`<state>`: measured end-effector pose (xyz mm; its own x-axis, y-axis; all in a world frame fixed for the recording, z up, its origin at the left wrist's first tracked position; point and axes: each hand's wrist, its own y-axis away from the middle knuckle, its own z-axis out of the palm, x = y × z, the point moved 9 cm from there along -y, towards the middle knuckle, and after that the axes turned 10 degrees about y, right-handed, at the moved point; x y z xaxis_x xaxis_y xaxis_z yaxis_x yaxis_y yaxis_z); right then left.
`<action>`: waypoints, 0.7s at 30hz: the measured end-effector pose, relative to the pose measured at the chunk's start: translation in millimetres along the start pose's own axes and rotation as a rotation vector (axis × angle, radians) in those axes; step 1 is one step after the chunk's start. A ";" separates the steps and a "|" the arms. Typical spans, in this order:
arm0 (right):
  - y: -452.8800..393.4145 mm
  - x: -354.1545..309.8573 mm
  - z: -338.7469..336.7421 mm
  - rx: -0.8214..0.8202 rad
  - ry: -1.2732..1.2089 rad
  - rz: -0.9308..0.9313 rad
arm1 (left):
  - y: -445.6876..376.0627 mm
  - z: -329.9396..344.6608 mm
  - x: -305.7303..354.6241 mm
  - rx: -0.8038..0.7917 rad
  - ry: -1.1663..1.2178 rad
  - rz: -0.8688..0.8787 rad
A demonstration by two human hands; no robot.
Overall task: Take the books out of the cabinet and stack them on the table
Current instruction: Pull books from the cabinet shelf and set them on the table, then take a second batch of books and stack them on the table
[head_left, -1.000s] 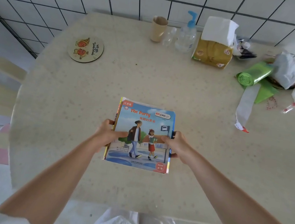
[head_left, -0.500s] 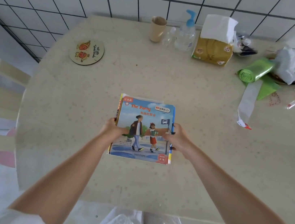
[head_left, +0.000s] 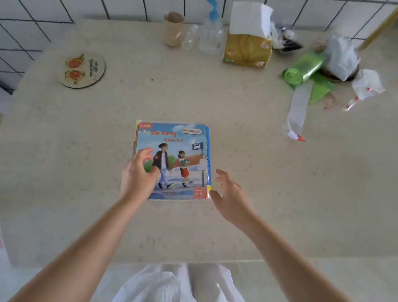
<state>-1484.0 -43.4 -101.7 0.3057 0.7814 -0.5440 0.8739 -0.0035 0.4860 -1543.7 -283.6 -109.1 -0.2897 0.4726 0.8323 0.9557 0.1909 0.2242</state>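
Observation:
A thin stack of picture books [head_left: 180, 148] lies flat near the middle of the beige table [head_left: 314, 192]; the top cover reads "The Party" and shows two walking figures. My left hand [head_left: 138, 175] hovers over the stack's near left corner, fingers spread, holding nothing. My right hand [head_left: 227, 193] is just off the stack's near right corner, fingers apart, thumb close to the book edge. The cabinet is out of view.
Along the table's far edge stand a beige cup [head_left: 173, 29], a pump bottle [head_left: 211, 29] and a tissue box [head_left: 247, 47]. A green bag roll [head_left: 304, 69] and plastic wrappers lie at the far right. A round coaster [head_left: 81, 69] sits far left. A tiled wall rises behind.
Both hands gripped the stack's sides before; now they have let go and opened, and the stack rests on the table. The view has shifted slightly.

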 end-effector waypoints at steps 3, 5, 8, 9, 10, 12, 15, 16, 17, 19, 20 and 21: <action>28.6 18.5 -1.3 0.125 0.003 0.015 | 23.1 31.6 21.8 -0.147 -0.027 0.197; 47.3 31.2 3.2 0.191 -0.007 0.059 | 41.1 52.9 32.3 -0.280 -0.054 0.338; 78.6 51.6 14.2 0.297 -0.053 0.135 | 64.7 81.5 39.8 -0.447 -0.096 0.475; 92.5 58.8 18.3 0.334 -0.075 0.166 | 74.2 91.5 40.6 -0.507 -0.103 0.496; 107.7 65.1 23.1 0.366 -0.096 0.194 | 85.0 99.8 41.1 -0.567 -0.101 0.504; 140.1 75.6 30.5 0.423 -0.132 0.240 | 107.5 113.0 42.1 -0.667 -0.114 0.508; 193.2 95.6 43.4 0.519 -0.165 0.333 | 151.7 137.8 46.8 -0.847 -0.175 0.590; 211.5 103.7 49.5 0.554 -0.184 0.371 | 169.6 146.8 48.0 -0.911 -0.196 0.634; 229.5 112.0 56.4 0.585 -0.204 0.414 | 188.4 155.6 48.1 -0.972 -0.224 0.674; 265.5 129.4 73.3 0.637 -0.248 0.507 | 225.9 172.5 48.4 -1.076 -0.289 0.747; 284.1 137.9 83.2 0.665 -0.272 0.555 | 244.5 180.1 47.6 -1.123 -0.310 0.770; 306.0 146.1 93.6 0.696 -0.300 0.609 | 265.8 187.2 46.1 -1.178 -0.321 0.787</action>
<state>-1136.5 11.3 -96.5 0.7788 0.3323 -0.5321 0.5326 -0.7984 0.2809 -1312.9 -50.0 -106.0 0.4720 0.3183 0.8222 0.3123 -0.9324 0.1816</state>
